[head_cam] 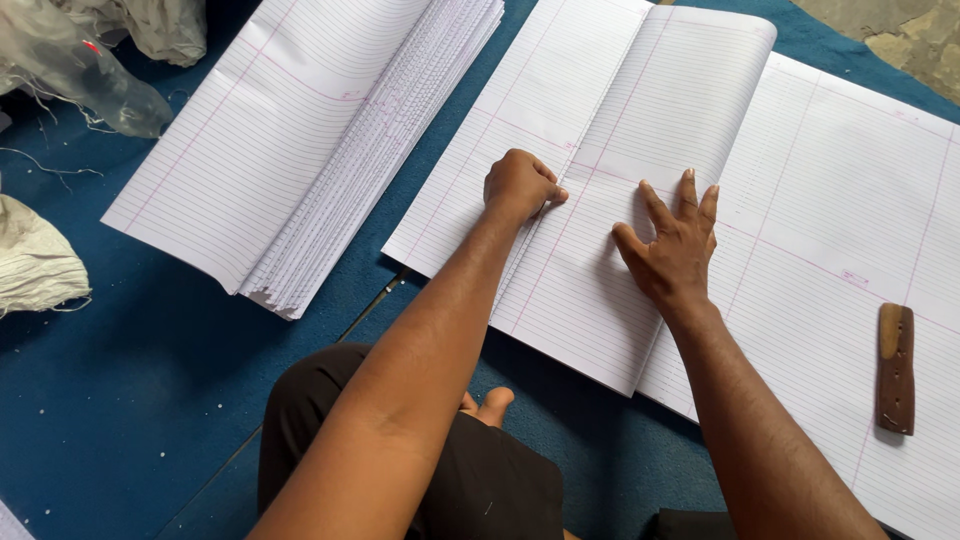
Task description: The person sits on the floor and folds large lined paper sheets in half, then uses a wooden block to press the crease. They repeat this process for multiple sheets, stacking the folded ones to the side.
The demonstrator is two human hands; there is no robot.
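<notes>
A large ruled sheet lies folded over on a blue mat, its upper part curling back. My left hand is closed in a fist and presses on the sheet's centre crease. My right hand lies flat with fingers spread on the folded half, just right of the crease. Under the folded sheet more ruled sheets spread out to the right.
A thick stack of folded ruled sheets lies at the upper left. A brown wooden tool rests on the sheets at the right. White cloth and a clear plastic bag sit at the left edge. My knee is in the foreground.
</notes>
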